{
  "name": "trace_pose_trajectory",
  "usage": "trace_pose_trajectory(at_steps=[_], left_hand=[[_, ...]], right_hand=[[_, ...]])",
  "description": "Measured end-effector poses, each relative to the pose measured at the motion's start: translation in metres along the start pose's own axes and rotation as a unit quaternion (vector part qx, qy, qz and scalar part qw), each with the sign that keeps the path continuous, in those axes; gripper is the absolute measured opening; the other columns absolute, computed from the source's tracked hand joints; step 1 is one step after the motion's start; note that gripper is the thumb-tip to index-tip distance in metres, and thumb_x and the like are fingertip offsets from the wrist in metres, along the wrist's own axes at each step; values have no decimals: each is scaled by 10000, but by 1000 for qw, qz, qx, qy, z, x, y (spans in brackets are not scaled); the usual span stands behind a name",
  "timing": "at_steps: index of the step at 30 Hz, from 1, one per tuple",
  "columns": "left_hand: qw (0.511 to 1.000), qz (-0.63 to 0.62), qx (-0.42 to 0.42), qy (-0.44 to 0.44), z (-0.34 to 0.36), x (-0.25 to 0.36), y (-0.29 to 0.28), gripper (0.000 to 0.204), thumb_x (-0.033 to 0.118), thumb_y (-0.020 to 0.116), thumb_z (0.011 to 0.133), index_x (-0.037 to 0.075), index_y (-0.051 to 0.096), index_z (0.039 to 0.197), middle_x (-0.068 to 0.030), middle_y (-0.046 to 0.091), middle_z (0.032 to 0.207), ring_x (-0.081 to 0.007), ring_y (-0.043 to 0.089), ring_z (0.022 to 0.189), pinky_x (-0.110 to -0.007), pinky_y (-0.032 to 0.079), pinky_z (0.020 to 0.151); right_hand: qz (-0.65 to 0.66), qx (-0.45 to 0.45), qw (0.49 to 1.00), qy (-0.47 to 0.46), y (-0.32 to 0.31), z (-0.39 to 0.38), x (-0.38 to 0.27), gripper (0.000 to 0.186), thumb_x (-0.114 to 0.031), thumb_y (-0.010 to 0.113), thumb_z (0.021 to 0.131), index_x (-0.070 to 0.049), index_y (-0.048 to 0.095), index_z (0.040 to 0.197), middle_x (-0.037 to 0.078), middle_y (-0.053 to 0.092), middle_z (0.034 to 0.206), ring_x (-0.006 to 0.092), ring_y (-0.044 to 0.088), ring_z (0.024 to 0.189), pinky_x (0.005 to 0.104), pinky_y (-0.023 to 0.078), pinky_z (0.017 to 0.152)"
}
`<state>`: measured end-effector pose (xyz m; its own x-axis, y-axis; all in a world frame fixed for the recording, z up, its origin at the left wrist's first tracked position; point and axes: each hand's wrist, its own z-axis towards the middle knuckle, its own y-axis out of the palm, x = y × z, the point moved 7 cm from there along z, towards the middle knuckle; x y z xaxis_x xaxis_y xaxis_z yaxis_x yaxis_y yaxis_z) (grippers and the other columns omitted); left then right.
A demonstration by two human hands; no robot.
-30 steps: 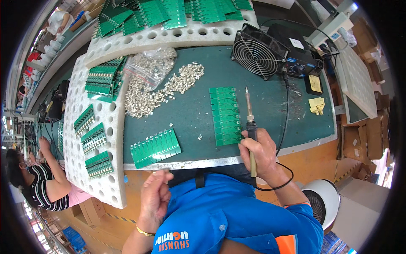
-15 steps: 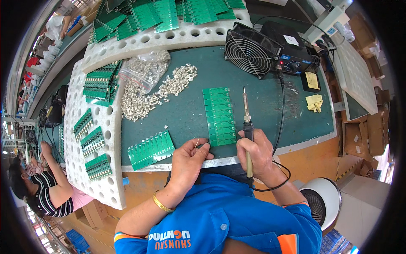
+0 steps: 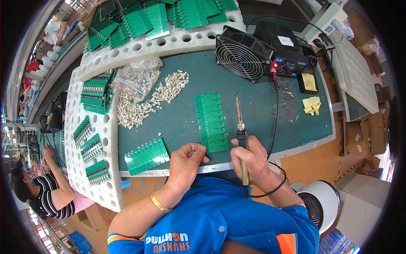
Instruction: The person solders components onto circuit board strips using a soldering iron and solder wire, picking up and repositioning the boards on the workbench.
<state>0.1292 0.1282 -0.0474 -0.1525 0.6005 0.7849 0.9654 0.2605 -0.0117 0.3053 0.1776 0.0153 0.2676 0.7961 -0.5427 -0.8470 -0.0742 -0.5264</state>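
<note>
My right hand (image 3: 252, 158) is closed round the handle of a soldering iron (image 3: 242, 139), its tip pointing up and away from me, just right of a green circuit board panel (image 3: 211, 120). By that panel's near left corner is my left hand (image 3: 186, 163), thumb and fingers pinching a thin, bent, silvery wire (image 3: 193, 147) that looks like solder. A second green board panel (image 3: 146, 156) lies to the left, near the table edge, with small white connectors along its far side. One loose white connector (image 3: 159, 134) rests just beyond it.
Loose connectors (image 3: 137, 111) lie heaped beside a clear plastic bag (image 3: 141, 76) of them. White perforated foam (image 3: 76, 163) holds several boards at left; more boards (image 3: 156, 19) pile up behind. A fan (image 3: 243, 54), soldering station (image 3: 287, 59) and yellow sponge pieces (image 3: 311, 105) stand right. Another person (image 3: 55, 186) sits left.
The whole view has shifted slightly, so the table things appear a little further left. Both hands keep the same grip and nearly the same place beside the panel.
</note>
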Motion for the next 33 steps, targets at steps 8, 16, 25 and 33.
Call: trace_pose_trajectory(at_steps=[8,16,25,33], left_hand=[[1000,-10,-27,6,-10,4,-11,136,151,609,995,30,651,951,27,597,720,-25,439,624,-202,337,556],[987,66,-126,77,-23,32,-28,126,125,567,1009,43,610,924,52,532,761,-43,472,692,-206,388,613],[954,224,-159,118,-19,68,-47,146,134,553,1004,39,599,904,56,485,730,-50,425,677,-239,389,606],[908,329,-211,154,-2,89,-40,164,136,570,982,40,589,850,44,472,686,-68,428,662,-268,400,608]], right_hand=[[-13,-5,999,-50,-20,36,-10,445,23,711,684,-62,552,1091,160,619,920,309,576,699,404,469,571],[12,-179,968,-176,9,99,-24,325,-113,629,782,-110,552,1099,90,507,769,300,548,742,413,443,697],[29,-291,953,-82,26,113,-15,195,-97,695,852,-107,566,998,52,587,766,269,602,767,397,445,750],[31,-289,957,1,11,95,-12,179,-81,698,846,-104,562,959,64,555,734,258,582,725,388,441,681]])
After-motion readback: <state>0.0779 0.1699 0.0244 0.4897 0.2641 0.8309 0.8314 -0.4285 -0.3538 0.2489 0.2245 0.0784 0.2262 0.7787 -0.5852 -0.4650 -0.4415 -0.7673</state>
